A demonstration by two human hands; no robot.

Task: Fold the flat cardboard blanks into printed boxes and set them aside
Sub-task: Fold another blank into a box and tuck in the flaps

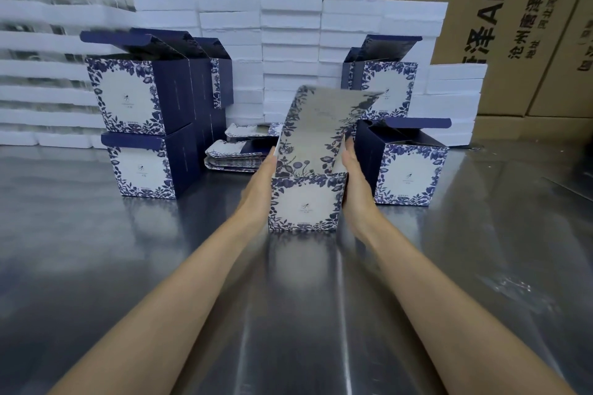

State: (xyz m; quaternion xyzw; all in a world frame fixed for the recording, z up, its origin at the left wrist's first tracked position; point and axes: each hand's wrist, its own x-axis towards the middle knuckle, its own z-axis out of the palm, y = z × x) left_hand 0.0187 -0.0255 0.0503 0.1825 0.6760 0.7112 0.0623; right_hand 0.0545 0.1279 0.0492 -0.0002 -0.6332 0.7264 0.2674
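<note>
Head view: a half-formed printed box (305, 202) stands at the centre of the steel worktop (96, 266), its lid panel (324, 125) raised and blurred. Left hand (260, 183) and right hand (354, 183) lie flat against opposite sides, fingers (349, 146) straight, pressing rather than gripping, evidently to square the walls. Flat blanks (237, 155) lie just behind. Finished boxes (141, 131) stand stacked at left and right (407, 167), lids open.

White foam slabs (290, 42) stacked before brown shipping cartons (481, 26), on steel table (96, 266).
</note>
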